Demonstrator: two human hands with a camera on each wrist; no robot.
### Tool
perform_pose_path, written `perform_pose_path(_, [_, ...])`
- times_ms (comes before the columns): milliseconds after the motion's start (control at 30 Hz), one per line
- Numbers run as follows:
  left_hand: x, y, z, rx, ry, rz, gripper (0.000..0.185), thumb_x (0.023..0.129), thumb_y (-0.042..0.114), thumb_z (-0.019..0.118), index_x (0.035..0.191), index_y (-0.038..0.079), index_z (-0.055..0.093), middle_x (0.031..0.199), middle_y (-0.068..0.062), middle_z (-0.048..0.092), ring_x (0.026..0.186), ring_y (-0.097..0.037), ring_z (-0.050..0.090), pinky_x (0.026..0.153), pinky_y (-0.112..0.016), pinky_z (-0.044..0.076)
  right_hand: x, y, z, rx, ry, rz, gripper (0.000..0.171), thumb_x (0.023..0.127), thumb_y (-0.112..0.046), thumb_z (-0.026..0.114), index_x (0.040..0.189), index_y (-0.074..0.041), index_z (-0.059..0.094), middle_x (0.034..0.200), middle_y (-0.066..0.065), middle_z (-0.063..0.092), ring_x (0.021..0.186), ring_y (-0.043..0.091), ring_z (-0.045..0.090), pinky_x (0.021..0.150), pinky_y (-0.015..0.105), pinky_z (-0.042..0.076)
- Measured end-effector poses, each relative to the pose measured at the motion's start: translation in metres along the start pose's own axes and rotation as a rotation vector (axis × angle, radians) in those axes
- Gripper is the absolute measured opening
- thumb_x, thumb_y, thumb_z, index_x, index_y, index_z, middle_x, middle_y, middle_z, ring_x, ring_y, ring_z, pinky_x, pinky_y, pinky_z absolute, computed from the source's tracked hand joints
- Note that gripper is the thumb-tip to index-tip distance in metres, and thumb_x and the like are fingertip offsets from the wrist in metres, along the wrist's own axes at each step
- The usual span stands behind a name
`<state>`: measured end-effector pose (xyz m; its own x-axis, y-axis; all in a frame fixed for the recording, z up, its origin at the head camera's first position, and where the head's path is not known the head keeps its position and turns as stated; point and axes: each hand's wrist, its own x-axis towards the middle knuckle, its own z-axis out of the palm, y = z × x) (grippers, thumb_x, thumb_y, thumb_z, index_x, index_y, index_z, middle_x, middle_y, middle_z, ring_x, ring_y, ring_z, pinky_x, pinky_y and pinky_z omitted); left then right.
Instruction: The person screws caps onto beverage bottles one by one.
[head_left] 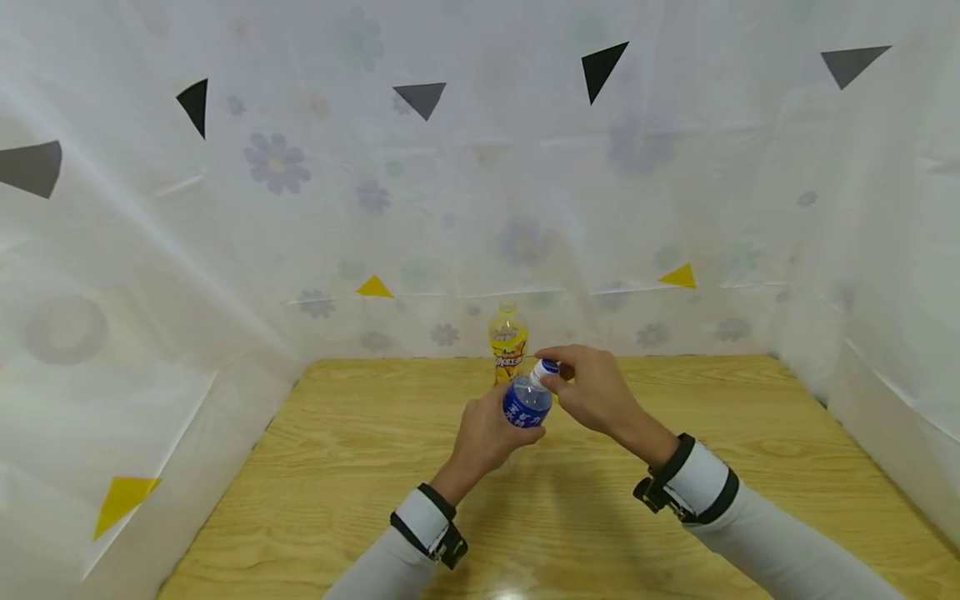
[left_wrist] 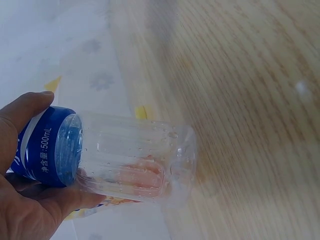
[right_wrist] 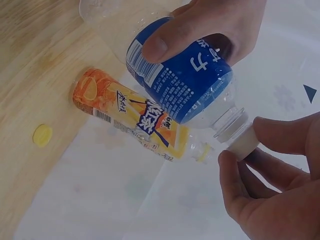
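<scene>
A clear plastic bottle (head_left: pixel 527 406) with a blue label is held above the table, tilted slightly to the right at its top. My left hand (head_left: pixel 482 430) grips it round the label; in the left wrist view its lower part (left_wrist: pixel 125 150) shows droplets on the wall. At the neck, the thumb and fingers of my right hand (head_left: pixel 597 390) pinch the white cap (right_wrist: pixel 243 142), which has a blue top in the head view. The cap sits on the neck; whether it is loose I cannot tell.
Behind the hands a bottle with a yellow and orange label (right_wrist: pixel 137 117) stands upright on the wooden table (head_left: pixel 337 475), its mouth uncapped. A yellow cap (right_wrist: pixel 42 135) lies near its base. White patterned sheeting (head_left: pixel 480 183) surrounds the table's back and sides.
</scene>
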<state>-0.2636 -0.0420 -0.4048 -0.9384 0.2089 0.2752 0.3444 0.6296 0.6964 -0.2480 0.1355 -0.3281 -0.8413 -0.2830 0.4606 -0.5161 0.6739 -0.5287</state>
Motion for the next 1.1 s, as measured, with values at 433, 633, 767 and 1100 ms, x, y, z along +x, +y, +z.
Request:
perform_pose_path(433, [-0.0012, 0.0, -0.0001, -0.001, -0.011, 0.003, 0.069, 0.077, 0.034, 0.089, 0.133, 0.007, 0.06, 0.119, -0.011, 0.072, 0.105, -0.025, 0.072, 0.084, -0.039, 0.059, 0.003, 0.0026, 0.0023, -0.054, 0.02, 0.064, 0.027, 0.094, -0.029, 0.073, 0.1, -0.003, 0.071, 0.087, 0.007, 0.067, 0.074, 0.017, 0.058, 0.061, 0.031, 0.048])
perform_pose_path(633, [-0.0011, -0.0001, -0.0004, 0.003, -0.015, 0.001, 0.069, 0.078, 0.034, 0.089, 0.134, 0.008, 0.06, 0.119, -0.01, 0.072, 0.105, -0.024, 0.072, 0.084, -0.038, 0.059, 0.0032, 0.0038, 0.003, -0.051, 0.016, 0.069, 0.028, 0.094, -0.031, 0.073, 0.097, -0.004, 0.07, 0.087, 0.008, 0.068, 0.076, 0.018, 0.062, 0.062, 0.031, 0.051])
perform_pose_path(767, [-0.0011, 0.0001, -0.0003, -0.001, -0.014, 0.009, 0.069, 0.077, 0.033, 0.089, 0.135, 0.008, 0.059, 0.119, -0.011, 0.072, 0.105, -0.025, 0.072, 0.084, -0.038, 0.059, 0.0028, 0.0038, 0.0013, -0.047, -0.001, 0.077, 0.03, 0.093, -0.034, 0.074, 0.098, -0.004, 0.07, 0.088, 0.007, 0.068, 0.076, 0.018, 0.063, 0.063, 0.032, 0.052])
perform_pose_path(1100, [-0.0025, 0.0032, -0.0001, 0.019, -0.018, -0.011, 0.072, 0.078, 0.034, 0.089, 0.138, 0.008, 0.058, 0.123, -0.012, 0.071, 0.108, -0.026, 0.071, 0.087, -0.04, 0.06, -0.0016, 0.0027, -0.004, -0.057, -0.103, 0.142, 0.063, 0.089, -0.038, 0.077, 0.135, 0.001, 0.057, 0.111, 0.018, 0.071, 0.095, 0.031, 0.068, 0.071, 0.041, 0.057])
